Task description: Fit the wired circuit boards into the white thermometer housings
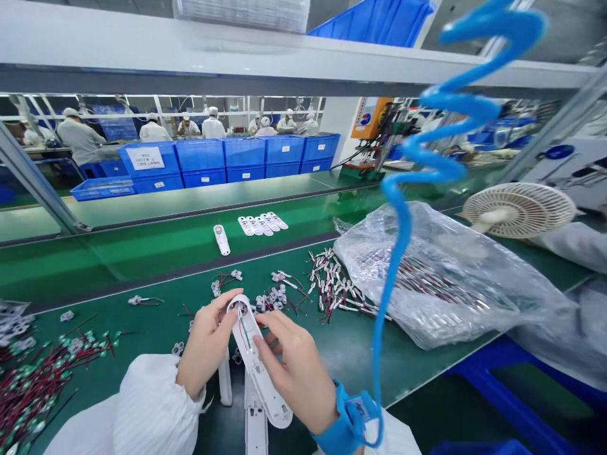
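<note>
A long white plastic housing point(270, 390) with a rounded end is tilted between my hands, its hollow inner side up. Thin wires, one green, run inside near its upper end. My left hand point(206, 347) grips that upper end, fingertips at the rim. My right hand point(301, 366) is closed on the housing's right edge, with a blue wrist strap point(345, 414) behind it. Below it on the table lie more white plastic strips point(256, 423). Small grey-white parts with red wires point(271, 298) lie just beyond my fingers.
Green boards with red wires point(42, 385) are heaped at left. A clear plastic bag point(455, 278) of wired parts and a white fan point(519, 210) stand right. A coiled blue cord point(403, 227) hangs in front. White pieces point(262, 224) lie on the green belt point(142, 256).
</note>
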### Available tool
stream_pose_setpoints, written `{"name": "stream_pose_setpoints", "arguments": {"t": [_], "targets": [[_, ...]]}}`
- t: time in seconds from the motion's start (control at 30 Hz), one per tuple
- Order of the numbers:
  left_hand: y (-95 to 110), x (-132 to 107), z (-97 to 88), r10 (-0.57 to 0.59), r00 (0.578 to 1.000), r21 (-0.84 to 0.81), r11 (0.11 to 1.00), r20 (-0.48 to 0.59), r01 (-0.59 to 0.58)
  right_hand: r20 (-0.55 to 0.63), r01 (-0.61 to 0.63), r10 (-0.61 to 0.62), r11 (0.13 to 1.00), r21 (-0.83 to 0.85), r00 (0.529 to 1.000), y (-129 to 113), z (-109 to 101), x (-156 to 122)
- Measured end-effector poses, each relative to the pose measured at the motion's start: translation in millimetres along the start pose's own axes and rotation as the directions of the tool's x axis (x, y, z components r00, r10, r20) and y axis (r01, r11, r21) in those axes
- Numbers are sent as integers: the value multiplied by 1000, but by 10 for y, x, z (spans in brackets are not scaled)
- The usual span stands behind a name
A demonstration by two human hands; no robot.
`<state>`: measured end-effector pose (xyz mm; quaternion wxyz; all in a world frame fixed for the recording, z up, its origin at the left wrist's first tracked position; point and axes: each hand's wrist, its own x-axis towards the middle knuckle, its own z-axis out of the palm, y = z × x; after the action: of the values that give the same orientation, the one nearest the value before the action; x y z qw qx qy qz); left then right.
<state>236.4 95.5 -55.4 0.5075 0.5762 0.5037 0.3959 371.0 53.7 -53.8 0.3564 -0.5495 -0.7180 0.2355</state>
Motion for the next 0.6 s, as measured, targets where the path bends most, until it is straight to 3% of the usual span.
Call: {"name": "stream_pose_setpoints", "arguments": {"t": [0.3, 0.6], "targets": [[-19, -25, -57, 3, 1000, 47, 999, -26, -2, -29, 9, -6, 995, 98, 1000, -114, 71, -21], [-74, -16, -81, -8, 1000, -21, 1000, 13, 8, -43, 6, 1, 989, 145, 999, -124, 107, -24]]}}
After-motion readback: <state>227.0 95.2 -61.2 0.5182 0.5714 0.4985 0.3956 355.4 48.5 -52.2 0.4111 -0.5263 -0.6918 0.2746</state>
